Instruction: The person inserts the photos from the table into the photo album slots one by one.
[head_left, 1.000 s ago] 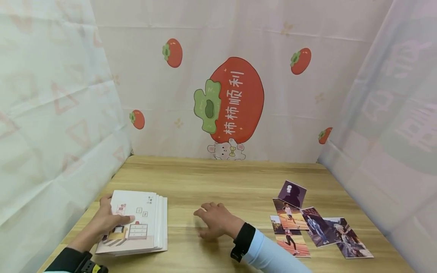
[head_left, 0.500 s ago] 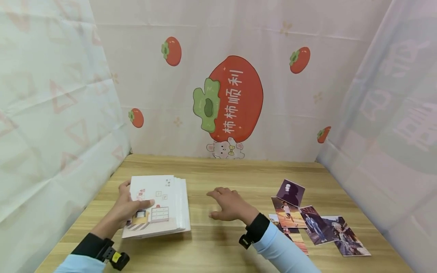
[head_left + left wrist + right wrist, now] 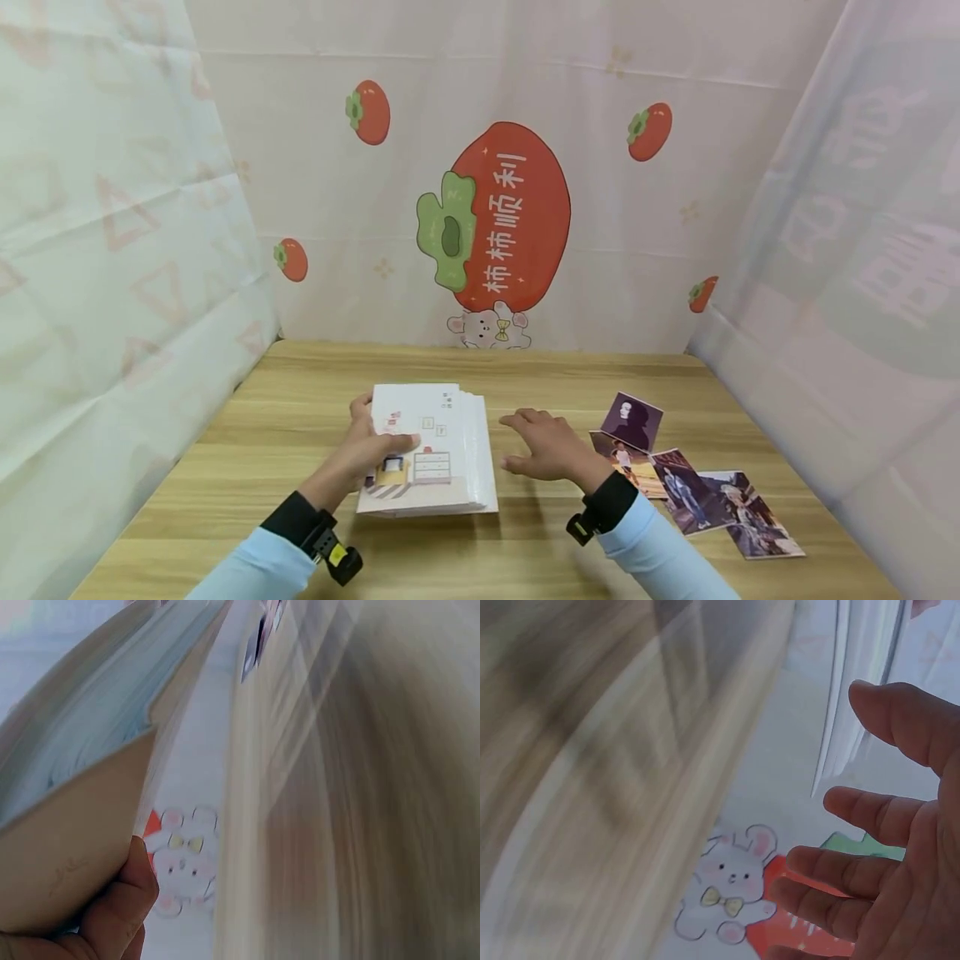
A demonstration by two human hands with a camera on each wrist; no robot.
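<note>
My left hand [image 3: 356,454] grips the left edge of a white photo album [image 3: 438,479], thumb on the illustrated cover and fingers beneath. The album is held just above the table, its page edges facing right. In the left wrist view the fingers [image 3: 124,907] curl against the album's pale cover [image 3: 82,817], and its pages fan slightly. My right hand [image 3: 551,446] hovers to the right of the album, apart from it. Its fingers are spread and hold nothing, as the right wrist view shows with the thumb [image 3: 900,716] well away from the other fingers.
Several loose photos lie overlapping at the right of the wooden table [image 3: 300,383]: a dark portrait [image 3: 633,423], a runner photo [image 3: 645,477], a standing figure [image 3: 686,492] and another print [image 3: 757,521]. Printed cloth walls [image 3: 600,250] enclose the back and sides.
My left hand has lifted the album off the table and carried it right to the middle. The right hand has moved right ahead of it, and its arm now covers the lowest photo.
</note>
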